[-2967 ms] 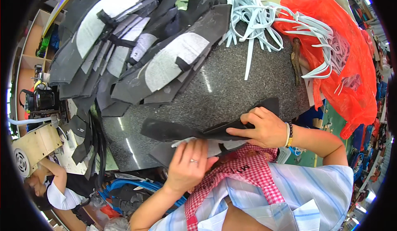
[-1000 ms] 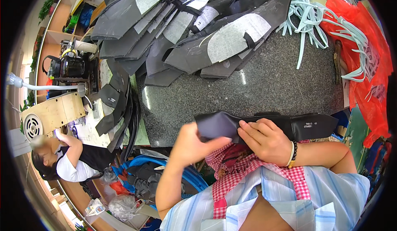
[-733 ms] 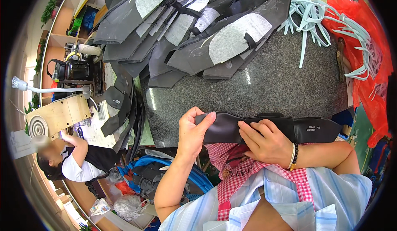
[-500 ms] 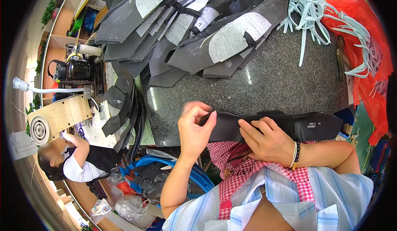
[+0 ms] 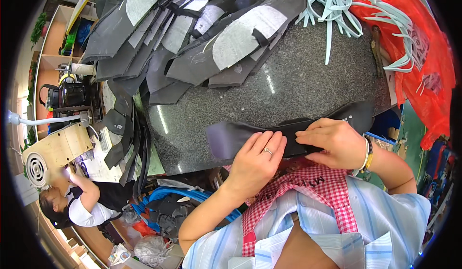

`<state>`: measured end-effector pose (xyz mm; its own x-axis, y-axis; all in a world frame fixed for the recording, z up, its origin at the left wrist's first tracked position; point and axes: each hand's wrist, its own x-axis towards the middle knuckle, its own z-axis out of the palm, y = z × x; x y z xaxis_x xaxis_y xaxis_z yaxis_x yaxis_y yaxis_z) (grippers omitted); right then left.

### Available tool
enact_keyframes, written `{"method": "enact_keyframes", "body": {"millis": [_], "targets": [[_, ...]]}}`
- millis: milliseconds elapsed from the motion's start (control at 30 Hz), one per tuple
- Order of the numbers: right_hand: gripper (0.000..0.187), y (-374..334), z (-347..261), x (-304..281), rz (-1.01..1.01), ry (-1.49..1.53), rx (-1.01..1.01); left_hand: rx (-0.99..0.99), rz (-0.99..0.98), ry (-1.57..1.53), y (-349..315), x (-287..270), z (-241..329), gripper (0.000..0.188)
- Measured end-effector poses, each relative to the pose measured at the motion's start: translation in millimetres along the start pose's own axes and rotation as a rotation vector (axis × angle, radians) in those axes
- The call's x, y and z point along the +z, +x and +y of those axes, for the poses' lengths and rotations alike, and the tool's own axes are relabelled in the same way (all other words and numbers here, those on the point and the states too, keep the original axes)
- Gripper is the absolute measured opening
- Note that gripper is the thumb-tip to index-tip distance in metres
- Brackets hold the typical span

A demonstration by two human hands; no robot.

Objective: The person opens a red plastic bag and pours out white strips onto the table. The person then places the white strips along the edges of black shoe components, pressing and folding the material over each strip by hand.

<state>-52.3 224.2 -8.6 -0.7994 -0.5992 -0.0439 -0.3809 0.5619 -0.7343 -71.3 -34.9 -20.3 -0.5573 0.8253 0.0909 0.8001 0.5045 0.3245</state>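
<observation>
A long, smooth black leather-like piece (image 5: 231, 136) lies across the near edge of the dark stone tabletop. My left hand (image 5: 257, 158) has its fingers pressed together over the middle of the piece, the thumb hidden beneath. Close to it on the right, my right hand (image 5: 332, 141) grips the same piece between thumb and fingers at its near edge. Its left end is blurred, and the right end reaches past my right wrist.
Flat black pieces with whitish oval patches (image 5: 250, 35) are heaped at the far left of the stone tabletop (image 5: 192, 119). Pale blue strips (image 5: 332, 9) and a red plastic bag (image 5: 428, 66) lie far right. On the left, a co-worker (image 5: 86, 199) sits by a wooden box (image 5: 60, 144).
My left hand has gone from pinching the piece's left end to lying over its middle. My right hand has shifted right along it. The whole view has shifted slightly.
</observation>
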Motion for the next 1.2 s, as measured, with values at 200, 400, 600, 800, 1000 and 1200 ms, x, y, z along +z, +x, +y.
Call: {"method": "enact_keyframes", "body": {"millis": [200, 400, 600, 800, 1000, 1200], "targets": [[0.039, 1.9, 1.3, 6.8, -0.054, -0.135, -0.133, 0.045, 0.091, 0.062, 2.0, 9.9, 3.6, 0.039], [0.043, -21.3, 14.1, 13.0, -0.007, -0.351, -0.262, 0.045, 0.078, 0.104, 10.2, 16.4, 26.0, 0.034], [0.049, -31.2, 28.0, 2.1, -0.015, -0.281, -0.22, 0.034, 0.201, 0.3, 16.2, 36.4, 42.5, 0.024], [0.053, -24.8, 17.4, -0.9, 0.022, -0.446, -0.27, 0.048, 0.292, 0.285, 15.8, 47.3, 47.1, 0.026], [0.035, -4.0, 40.2, -69.1, 0.393, -0.057, -0.139, -0.148, 0.492, 0.083, -8.5, -4.1, 18.5, 0.018], [0.029, 40.8, 110.2, -126.2, 0.631, -0.387, 0.041, -0.988, 0.715, 0.46, -122.3, -103.3, -90.1, 0.02]]}}
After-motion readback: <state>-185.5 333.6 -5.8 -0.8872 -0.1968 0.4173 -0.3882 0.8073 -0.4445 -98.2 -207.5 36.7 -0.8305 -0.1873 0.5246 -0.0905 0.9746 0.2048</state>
